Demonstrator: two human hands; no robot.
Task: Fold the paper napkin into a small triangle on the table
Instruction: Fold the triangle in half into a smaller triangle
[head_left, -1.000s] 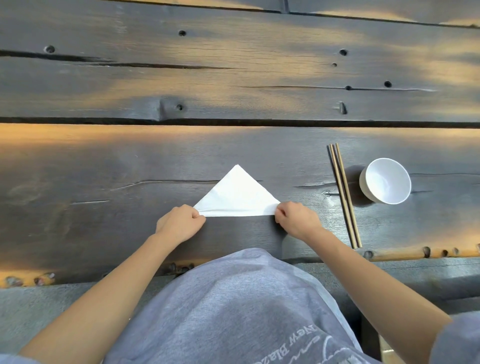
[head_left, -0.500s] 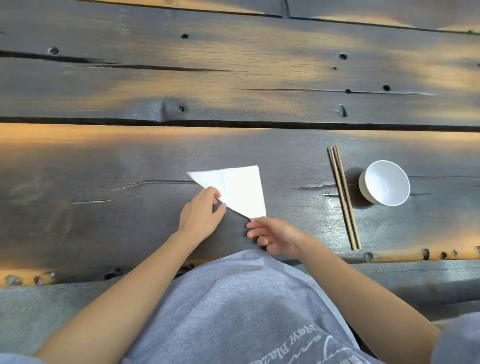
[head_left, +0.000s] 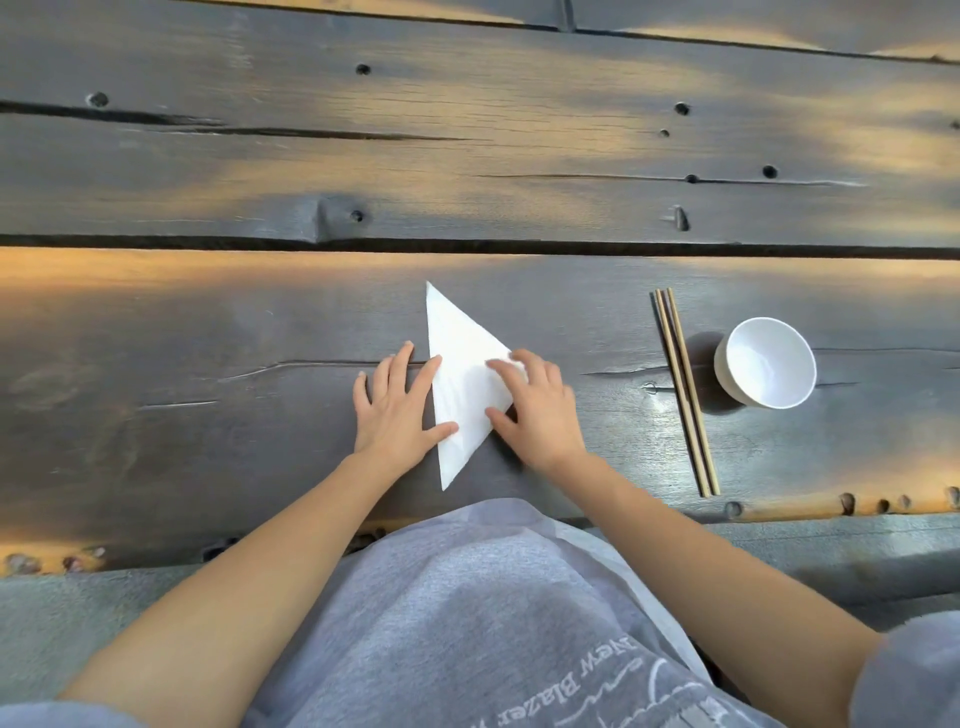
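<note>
The white paper napkin (head_left: 460, 364), folded into a triangle, lies flat on the dark wooden table (head_left: 208, 332). Its long straight edge runs from far to near on the left, and one corner points right. My left hand (head_left: 397, 408) rests flat with fingers spread beside that edge, its index finger and thumb lying on the paper. My right hand (head_left: 537, 408) presses fingers down on the napkin's right corner, hiding that corner. Neither hand grips the paper.
A pair of wooden chopsticks (head_left: 685, 389) lies to the right of the napkin, pointing away from me. Further right stands a white bowl (head_left: 766, 364). The table's near edge runs just past the napkin's near tip, in front of my grey shirt.
The napkin has been turned, its long edge going from facing me to running far-to-near. Both hands went from pinching its corners to lying flat on it.
</note>
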